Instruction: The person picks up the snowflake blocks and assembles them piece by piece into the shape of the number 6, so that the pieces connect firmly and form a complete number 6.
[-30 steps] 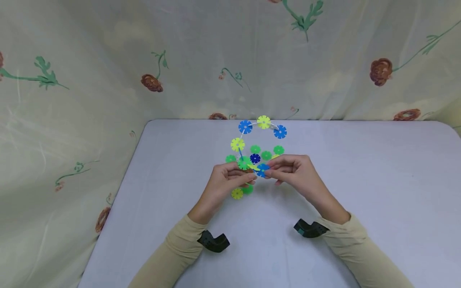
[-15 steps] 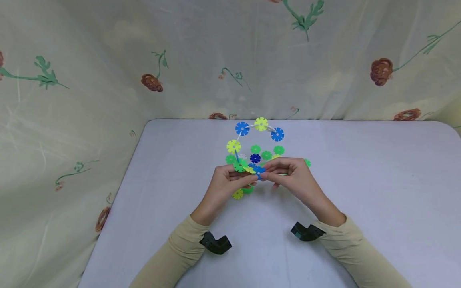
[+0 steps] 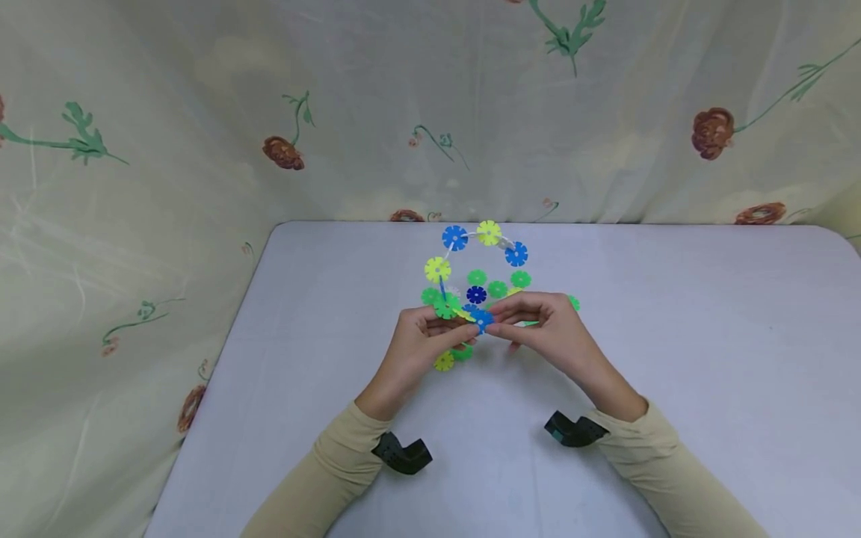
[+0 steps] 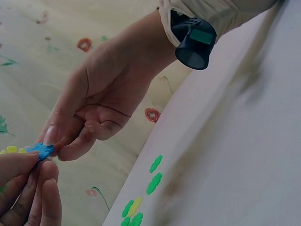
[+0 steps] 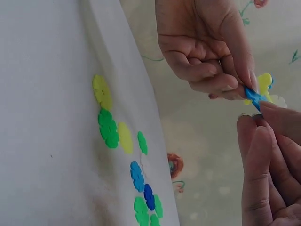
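Observation:
In the head view my left hand and right hand meet above the table, both pinching a blue notched snowflake disc between thumb and fingers. Joined to it is a curved chain of interlocking discs: a green disc, a yellow disc, a blue disc, another yellow disc, and a blue end disc. Some linking discs show edge-on. Both wrist views show the fingertips close together on the blue disc; the fingers partly cover it.
Loose snowflake discs lie on the white table under and behind my hands, including a dark blue disc, several green ones and a yellow disc. A floral curtain hangs behind the table's far edge.
My right hand has moved slightly left, nearer my left hand, with the blue disc. The chain has shifted a little left and down; over the last half second it has barely moved.

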`<state>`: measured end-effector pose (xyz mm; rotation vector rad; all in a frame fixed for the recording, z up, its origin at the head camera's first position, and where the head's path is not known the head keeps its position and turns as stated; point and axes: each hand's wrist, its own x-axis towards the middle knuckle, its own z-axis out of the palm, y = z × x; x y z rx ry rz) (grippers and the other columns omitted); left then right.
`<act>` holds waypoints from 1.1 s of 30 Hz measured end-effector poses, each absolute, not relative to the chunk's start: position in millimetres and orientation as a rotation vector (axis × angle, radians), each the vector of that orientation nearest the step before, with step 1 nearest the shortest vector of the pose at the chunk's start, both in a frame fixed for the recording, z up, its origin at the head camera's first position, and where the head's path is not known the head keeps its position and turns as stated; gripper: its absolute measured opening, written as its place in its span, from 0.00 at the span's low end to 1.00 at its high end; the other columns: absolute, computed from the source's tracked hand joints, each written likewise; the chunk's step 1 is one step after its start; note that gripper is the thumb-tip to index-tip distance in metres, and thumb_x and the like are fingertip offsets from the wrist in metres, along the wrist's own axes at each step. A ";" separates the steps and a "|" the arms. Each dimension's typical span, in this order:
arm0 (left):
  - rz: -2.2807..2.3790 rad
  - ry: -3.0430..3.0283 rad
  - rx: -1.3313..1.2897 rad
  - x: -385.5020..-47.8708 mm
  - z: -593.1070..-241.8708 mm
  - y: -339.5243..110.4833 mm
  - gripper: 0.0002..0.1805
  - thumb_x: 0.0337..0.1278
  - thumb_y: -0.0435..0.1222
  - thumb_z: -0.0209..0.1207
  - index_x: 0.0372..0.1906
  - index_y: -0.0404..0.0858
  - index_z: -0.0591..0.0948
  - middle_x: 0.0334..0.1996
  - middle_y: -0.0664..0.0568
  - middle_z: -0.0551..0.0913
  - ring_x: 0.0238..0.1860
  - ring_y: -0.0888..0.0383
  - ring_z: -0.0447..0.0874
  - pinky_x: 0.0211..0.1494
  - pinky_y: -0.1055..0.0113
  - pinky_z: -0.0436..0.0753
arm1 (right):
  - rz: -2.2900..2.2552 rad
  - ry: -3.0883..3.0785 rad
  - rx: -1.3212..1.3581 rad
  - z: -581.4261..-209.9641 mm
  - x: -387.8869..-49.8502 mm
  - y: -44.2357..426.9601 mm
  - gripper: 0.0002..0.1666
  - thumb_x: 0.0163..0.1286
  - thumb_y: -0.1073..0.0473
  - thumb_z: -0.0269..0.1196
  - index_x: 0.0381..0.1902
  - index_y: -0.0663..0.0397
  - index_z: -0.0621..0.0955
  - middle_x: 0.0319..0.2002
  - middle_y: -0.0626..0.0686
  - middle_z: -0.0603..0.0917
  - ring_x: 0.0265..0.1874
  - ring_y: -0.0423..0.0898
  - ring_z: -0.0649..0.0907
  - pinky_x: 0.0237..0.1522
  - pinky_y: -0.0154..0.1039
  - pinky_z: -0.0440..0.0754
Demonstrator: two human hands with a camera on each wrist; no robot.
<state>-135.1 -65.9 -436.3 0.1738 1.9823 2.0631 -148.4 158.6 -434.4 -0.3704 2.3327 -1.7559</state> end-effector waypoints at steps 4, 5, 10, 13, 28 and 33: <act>2.059 1.990 0.158 -136.3 -436.6 -66.9 0.13 0.63 0.35 0.70 0.46 0.30 0.87 0.40 0.41 0.91 0.48 0.31 0.88 0.47 0.64 0.91 | -1.695 2.373 -0.402 -433.3 -150.8 163.8 0.18 0.65 0.57 0.75 0.50 0.58 0.88 0.44 0.57 0.91 0.39 0.40 0.90 0.37 0.47 0.91; 2.059 1.990 0.154 -136.6 -436.9 -67.3 0.13 0.63 0.35 0.70 0.46 0.30 0.87 0.39 0.41 0.91 0.48 0.31 0.88 0.47 0.64 0.91 | -1.672 2.394 -0.415 -433.3 -151.5 165.4 0.18 0.65 0.57 0.75 0.50 0.58 0.88 0.44 0.56 0.91 0.40 0.39 0.90 0.37 0.45 0.91; 2.047 2.008 0.148 -138.0 -437.9 -67.6 0.10 0.63 0.35 0.70 0.44 0.32 0.88 0.38 0.44 0.92 0.46 0.35 0.90 0.48 0.62 0.91 | -1.531 2.514 -0.434 -432.4 -154.8 173.3 0.18 0.66 0.54 0.75 0.51 0.52 0.88 0.44 0.52 0.92 0.43 0.42 0.90 0.38 0.35 0.90; 2.041 2.014 0.143 -138.4 -438.1 -67.2 0.10 0.63 0.35 0.70 0.44 0.32 0.88 0.38 0.45 0.92 0.44 0.39 0.92 0.49 0.62 0.91 | -1.413 2.596 -0.416 -432.1 -157.8 178.2 0.18 0.66 0.54 0.75 0.52 0.51 0.88 0.45 0.51 0.92 0.45 0.46 0.89 0.40 0.36 0.88; 2.056 1.998 0.135 -138.1 -437.4 -67.5 0.10 0.62 0.33 0.70 0.43 0.29 0.87 0.36 0.46 0.92 0.37 0.55 0.93 0.49 0.63 0.91 | -1.129 2.735 -0.281 -443.9 -171.7 199.3 0.20 0.67 0.60 0.72 0.55 0.60 0.85 0.51 0.61 0.90 0.53 0.58 0.86 0.59 0.59 0.82; 2.063 1.989 0.141 -138.6 -437.5 -67.4 0.11 0.62 0.33 0.70 0.43 0.28 0.87 0.37 0.46 0.91 0.37 0.57 0.92 0.49 0.63 0.91 | -1.045 2.715 -0.209 -451.8 -175.4 200.3 0.22 0.67 0.60 0.71 0.57 0.61 0.84 0.52 0.62 0.88 0.51 0.58 0.85 0.56 0.56 0.83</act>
